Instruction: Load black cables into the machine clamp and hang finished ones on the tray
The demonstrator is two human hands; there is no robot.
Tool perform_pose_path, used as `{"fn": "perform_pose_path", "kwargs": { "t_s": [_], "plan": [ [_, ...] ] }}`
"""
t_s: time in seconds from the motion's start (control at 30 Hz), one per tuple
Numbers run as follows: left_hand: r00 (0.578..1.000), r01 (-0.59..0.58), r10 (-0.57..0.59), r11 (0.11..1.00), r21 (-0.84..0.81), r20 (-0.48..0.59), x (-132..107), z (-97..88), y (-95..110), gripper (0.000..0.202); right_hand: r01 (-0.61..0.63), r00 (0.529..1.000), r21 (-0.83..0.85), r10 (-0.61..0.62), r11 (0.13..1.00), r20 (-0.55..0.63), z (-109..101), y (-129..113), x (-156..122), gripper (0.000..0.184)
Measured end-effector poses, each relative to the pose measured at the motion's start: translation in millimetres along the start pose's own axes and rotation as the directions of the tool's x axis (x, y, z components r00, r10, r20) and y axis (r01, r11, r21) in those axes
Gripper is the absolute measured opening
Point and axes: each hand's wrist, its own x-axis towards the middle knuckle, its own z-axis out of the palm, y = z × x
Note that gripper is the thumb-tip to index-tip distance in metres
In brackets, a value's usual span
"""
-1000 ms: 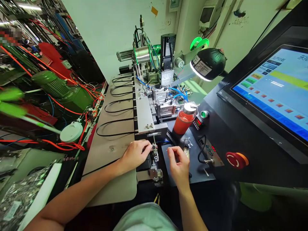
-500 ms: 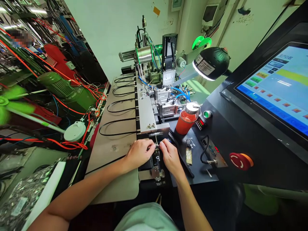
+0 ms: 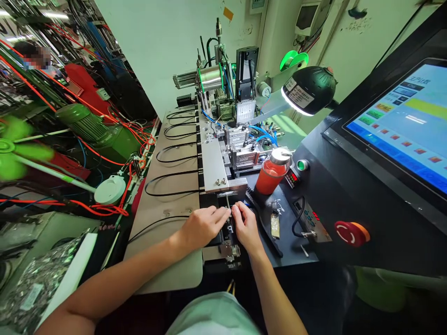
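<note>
My left hand [image 3: 204, 226] reaches over the metal plate's right edge, its fingers close together and tips at the narrow rail fixture [image 3: 228, 228]. Just across from it, my right hand [image 3: 246, 224] has thumb and forefinger pinched over the same spot. Whatever lies between the fingertips is too small and covered to make out. A thin black cable [image 3: 153, 224] curves over the plate and passes out of sight behind my left hand. Several looped black cables [image 3: 171, 172] lie farther up the plate [image 3: 174, 274], their ends at the long metal bar [image 3: 213, 163].
A red jar with a silver lid [image 3: 270, 172] stands right of the rail, near a black brush-like strip [image 3: 263, 223]. A lit lamp [image 3: 307, 90], a touchscreen [image 3: 408, 121] and a red emergency button [image 3: 351, 233] are to the right. A green fan [image 3: 17, 144] turns at left; a person is behind.
My left hand has shifted slightly right, its fingers straighter over the rail. The nearest cable now bends in a curve where it ran almost straight. My right hand stays nearly in place.
</note>
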Motion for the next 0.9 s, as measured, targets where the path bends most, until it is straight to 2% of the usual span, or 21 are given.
{"fn": "perform_pose_path", "kwargs": {
  "t_s": [0.07, 0.1, 0.2, 0.3, 0.4, 0.53, 0.63, 0.77, 0.83, 0.9],
  "plan": [
    [0.998, -0.048, 0.048, 0.999, -0.004, 0.028, 1.7, -2.0, -1.0, 0.030, -0.013, 1.000, 0.002, 0.013, 1.000, -0.011, -1.1, 1.9, -0.3, 0.035],
    [0.999, -0.026, 0.027, 0.999, -0.034, 0.026, 1.6, -2.3, -1.6, 0.030, -0.017, 1.000, -0.002, 0.017, 1.000, -0.017, -2.3, 1.9, -0.7, 0.035],
    [0.988, 0.155, -0.155, 0.967, -0.203, 0.013, -2.6, -1.4, -4.2, 0.029, 0.024, 0.998, -0.098, -0.030, 0.995, -0.057, -7.7, -2.3, -3.1, 0.032],
    [0.945, 0.325, -0.321, 0.892, -0.314, 0.068, -6.8, 0.3, -6.6, 0.021, 0.186, 0.976, -0.276, -0.209, 0.943, -0.056, -12.5, -9.9, -8.1, 0.024],
    [0.933, 0.360, -0.342, 0.887, -0.289, 0.111, -6.7, 0.7, -7.3, 0.020, 0.312, 0.941, -0.395, -0.339, 0.864, 0.001, -15.4, -14.3, -14.2, 0.024],
    [0.932, 0.362, -0.340, 0.899, -0.249, 0.126, -5.7, -0.3, -6.4, 0.023, 0.314, 0.916, -0.492, -0.395, 0.812, -0.068, -22.4, -16.3, -19.8, 0.024],
    [0.924, 0.378, -0.349, 0.894, -0.242, 0.155, -6.0, -0.1, -4.0, 0.023, 0.280, 0.902, -0.502, -0.403, 0.818, -0.153, -30.9, -20.8, -22.7, 0.022],
    [0.907, 0.409, -0.359, 0.875, -0.258, 0.220, -1.2, -1.5, -1.7, 0.025, 0.280, 0.892, -0.440, -0.401, 0.853, -0.210, -38.7, -32.7, -30.0, 0.019],
    [0.900, 0.425, -0.368, 0.858, -0.287, 0.234, -0.3, -8.2, -9.0, 0.025, 0.286, 0.901, -0.380, -0.382, 0.879, -0.206, -41.3, -39.9, -34.7, 0.018],
    [0.887, 0.458, -0.400, 0.829, -0.322, 0.233, -9.0, -22.3, -27.5, 0.027, 0.289, 0.922, -0.296, -0.348, 0.910, -0.169, -45.2, -46.8, -38.8, 0.019]
  ]
}}
